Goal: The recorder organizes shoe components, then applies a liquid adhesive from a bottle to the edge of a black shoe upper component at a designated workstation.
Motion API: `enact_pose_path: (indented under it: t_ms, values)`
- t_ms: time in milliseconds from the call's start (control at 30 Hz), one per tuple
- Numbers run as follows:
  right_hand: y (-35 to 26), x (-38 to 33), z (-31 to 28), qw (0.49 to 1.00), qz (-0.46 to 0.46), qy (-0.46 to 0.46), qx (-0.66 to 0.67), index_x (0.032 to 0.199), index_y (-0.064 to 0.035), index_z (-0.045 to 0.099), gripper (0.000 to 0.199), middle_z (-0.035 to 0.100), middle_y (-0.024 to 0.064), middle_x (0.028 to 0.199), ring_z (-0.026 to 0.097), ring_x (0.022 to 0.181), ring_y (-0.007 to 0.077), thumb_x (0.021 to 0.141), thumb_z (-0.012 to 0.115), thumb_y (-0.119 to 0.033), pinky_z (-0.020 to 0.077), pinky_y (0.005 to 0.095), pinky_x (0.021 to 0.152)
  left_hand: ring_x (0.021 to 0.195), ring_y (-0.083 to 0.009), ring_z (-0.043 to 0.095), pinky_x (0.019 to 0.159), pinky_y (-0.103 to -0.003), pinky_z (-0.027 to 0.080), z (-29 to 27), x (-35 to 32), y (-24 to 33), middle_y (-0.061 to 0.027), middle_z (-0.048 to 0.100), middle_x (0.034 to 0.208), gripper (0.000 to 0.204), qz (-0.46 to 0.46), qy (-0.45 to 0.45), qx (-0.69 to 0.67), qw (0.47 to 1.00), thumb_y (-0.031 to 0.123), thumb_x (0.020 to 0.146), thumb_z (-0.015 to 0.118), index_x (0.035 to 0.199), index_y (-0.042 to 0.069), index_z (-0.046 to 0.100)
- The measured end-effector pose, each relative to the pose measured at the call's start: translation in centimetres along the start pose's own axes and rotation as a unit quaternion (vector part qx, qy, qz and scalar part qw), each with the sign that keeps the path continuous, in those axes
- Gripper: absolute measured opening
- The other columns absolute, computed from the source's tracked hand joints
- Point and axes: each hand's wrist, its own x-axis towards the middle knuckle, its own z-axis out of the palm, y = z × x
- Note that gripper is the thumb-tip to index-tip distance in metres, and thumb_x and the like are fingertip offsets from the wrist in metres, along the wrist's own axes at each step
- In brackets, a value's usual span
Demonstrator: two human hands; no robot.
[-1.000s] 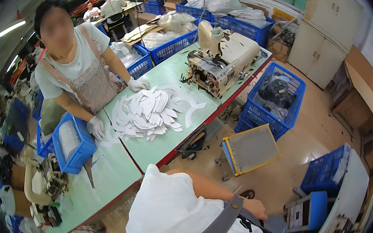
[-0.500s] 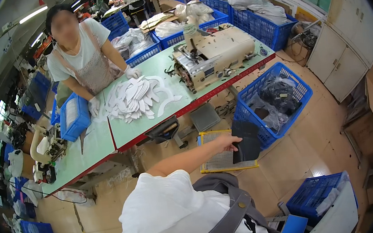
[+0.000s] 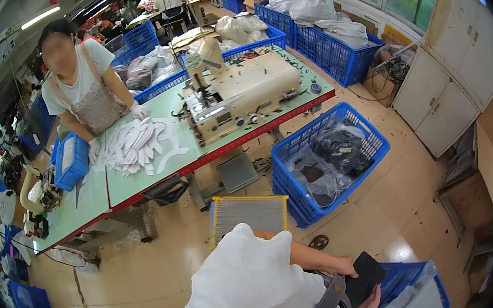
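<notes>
The biggest thing before me is the green-topped, red-edged desk (image 3: 91,202), slanting from the near left to the far right. A pale cabinet (image 3: 443,89) stands off to the far right, its doors toward the room. On the far side of the desk I see a co-worker (image 3: 84,90) in a patterned apron, both gloved hands beside a heap of white pieces. Right of centre, on the floor, sits a large blue basket (image 3: 291,200) with black goods in clear bags. A cream sewing machine (image 3: 246,96) rests on the desk's right part, dark scraps scattered over and around it. Near right, a second blue basket (image 3: 399,269) shows under clear plastic. The heap of white pieces (image 3: 133,145) — mostly curved — lies left of the machine, and a blue bin (image 3: 73,176) stands farther left. Low in front of the desk I make out a yellow-framed grate (image 3: 250,211).

The black sheet (image 3: 363,277) is up off the floor, near right, just beside the second basket. My left hand (image 3: 347,267) pinches its left edge between the fingers. My right hand (image 3: 370,306) is at its near edge; those fingers are partly hidden, so I can't tell whether they grip. Smallest is a pale label (image 3: 344,150) on the bagged black goods — too small for me to read.
</notes>
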Motion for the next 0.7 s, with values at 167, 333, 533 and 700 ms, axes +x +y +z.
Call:
enact_pose_path:
  t_ms: [167,333,533,700]
  values:
    - [-4.7,7.1,-4.0,0.986,-0.141,-0.039,-0.076,0.121,0.0019,0.042,0.04,0.051,0.0132,0.114,0.052,0.102,0.0226,0.086,0.049,-0.016,0.0413,0.0338,0.089,0.042,-0.0191,0.055,0.037,-0.03,0.043,-1.1,6.3,8.5,-0.0108,0.057,0.057,0.034,0.186,-0.007,0.106,0.977,0.027,0.079,0.056,0.098,-0.002,0.055]
    - [-14.0,16.1,0.5,0.958,-0.251,0.05,-0.129,0.117,0.0037,0.042,0.038,0.053,0.0105,0.108,0.051,0.097,0.016,0.082,0.055,-0.004,0.0391,0.0273,0.087,0.065,-0.0153,0.061,0.058,-0.03,0.049,-3.8,12.5,18.2,-0.011,0.064,0.07,0.027,0.31,0.108,0.117,0.937,0.024,0.074,0.066,0.085,0.0,0.063]
    - [-19.9,20.8,2.1,0.875,-0.315,0.19,-0.315,0.112,0.0074,0.044,0.036,0.055,0.0142,0.105,0.052,0.095,0.0179,0.081,0.057,-0.005,0.041,0.0272,0.084,0.073,-0.0149,0.06,0.066,-0.028,0.05,-3.9,17.7,24.9,-0.009,0.064,0.087,0.033,0.099,-0.014,-0.256,0.961,0.02,0.073,0.069,0.096,-0.002,0.061]
    - [-21.4,31.3,-11.0,0.559,-0.554,0.266,-0.556,0.111,0.0061,0.048,0.04,0.058,0.0233,0.097,0.057,0.089,0.0355,0.079,0.06,-0.016,0.0451,0.0363,0.079,0.074,-0.0243,0.062,0.068,-0.035,0.047,1.3,22.8,30.0,-0.0195,0.063,0.078,0.024,0.243,0.153,0.037,0.957,0.018,0.07,0.062,0.086,0.001,0.065]
